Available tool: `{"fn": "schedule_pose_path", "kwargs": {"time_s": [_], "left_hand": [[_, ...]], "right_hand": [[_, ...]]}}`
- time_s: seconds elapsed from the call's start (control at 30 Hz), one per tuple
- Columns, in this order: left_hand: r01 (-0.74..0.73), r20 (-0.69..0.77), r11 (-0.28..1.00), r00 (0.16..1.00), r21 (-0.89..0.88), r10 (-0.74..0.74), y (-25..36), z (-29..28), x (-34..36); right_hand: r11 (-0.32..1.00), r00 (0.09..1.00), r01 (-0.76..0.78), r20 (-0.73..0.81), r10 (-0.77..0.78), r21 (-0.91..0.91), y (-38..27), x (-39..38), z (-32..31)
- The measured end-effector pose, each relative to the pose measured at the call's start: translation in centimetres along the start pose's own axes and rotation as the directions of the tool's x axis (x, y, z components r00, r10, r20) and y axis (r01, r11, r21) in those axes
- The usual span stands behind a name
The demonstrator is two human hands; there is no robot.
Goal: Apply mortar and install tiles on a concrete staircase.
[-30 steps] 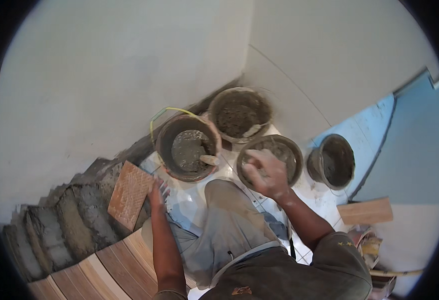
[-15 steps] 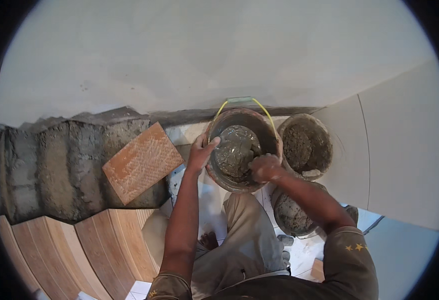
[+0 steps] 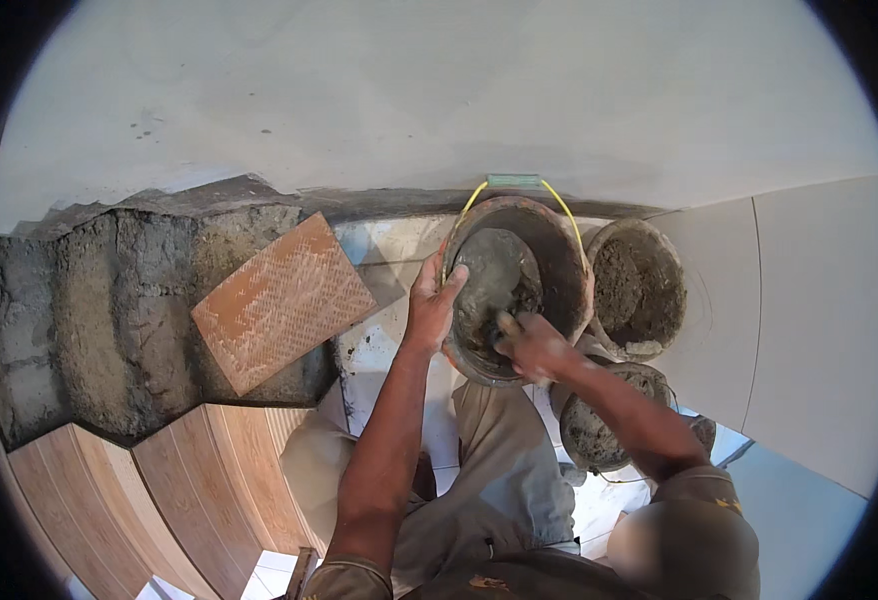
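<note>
A round bucket [image 3: 569, 290] with a yellow handle stands in front of me, grey wet mortar [image 3: 494, 265] inside it. My left hand [image 3: 431, 308] is closed on its left rim, thumb over the edge. Inside the near right part of the bucket, my right hand [image 3: 537, 348] is closed and smeared by motion. A short stub shows at its fingers, against the mortar, but what it holds is too blurred to name. To the left, a brown tile [image 3: 284, 305] lies askew with its ridged, mortar-smudged face up.
Rough cement steps [image 3: 89, 320] run off to the left, with wood-look tiled steps [image 3: 149, 490] nearer me. Right of the bucket stand a second bucket [image 3: 649, 285] of mortar and a third bucket [image 3: 604, 430]. A pale wall [image 3: 439, 100] rises beyond; large pale panels [image 3: 809, 300] stand at right.
The view has shifted slightly. The mortar's surface looks stirred and lies more to the bucket's left. My right hand has moved within the bucket; my left hand keeps its hold on the rim.
</note>
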State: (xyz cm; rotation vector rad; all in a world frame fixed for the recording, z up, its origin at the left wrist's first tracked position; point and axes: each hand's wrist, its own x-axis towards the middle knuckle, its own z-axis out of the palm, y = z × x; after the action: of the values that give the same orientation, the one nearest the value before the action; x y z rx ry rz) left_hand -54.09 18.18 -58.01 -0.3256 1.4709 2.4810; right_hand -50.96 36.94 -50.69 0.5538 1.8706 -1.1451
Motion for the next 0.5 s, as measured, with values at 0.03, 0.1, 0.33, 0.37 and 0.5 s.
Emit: {"fn": "schedule_pose_path", "kwargs": {"time_s": [0.03, 0.1, 0.33, 0.37, 0.5], "left_hand": [[-0.003, 0.018, 1.000, 1.000, -0.002, 0.003, -0.1, 0.6, -0.1], [-0.079, -0.031, 0.997, 0.996, 0.027, 0.079, -0.3, 0.9, -0.2], [-0.105, -0.050, 0.994, 0.993, 0.044, 0.107, 0.4, 0.4, -1.0], [-0.106, -0.054, 0.991, 0.992, 0.086, 0.111, 0.6, 0.5, -0.8], [-0.106, -0.103, 0.955, 0.985, 0.277, 0.139, -0.4, -0.7, -0.2]], "right_hand": [[1.000, 1.000, 0.003, -0.017, -0.003, 0.006, -0.3, 0.4, 0.7], [0.986, 0.999, 0.036, -0.016, -0.034, 0.161, -0.5, 2.0, 1.9], [0.969, 0.975, 0.142, -0.199, -0.102, 0.203, 2.0, -0.9, 2.9], [0.970, 0.961, 0.161, -0.254, -0.111, 0.185, 2.6, -1.1, 2.4], [0.956, 0.921, 0.271, -0.319, -0.224, 0.109, 4.7, -2.3, 1.8]]}}
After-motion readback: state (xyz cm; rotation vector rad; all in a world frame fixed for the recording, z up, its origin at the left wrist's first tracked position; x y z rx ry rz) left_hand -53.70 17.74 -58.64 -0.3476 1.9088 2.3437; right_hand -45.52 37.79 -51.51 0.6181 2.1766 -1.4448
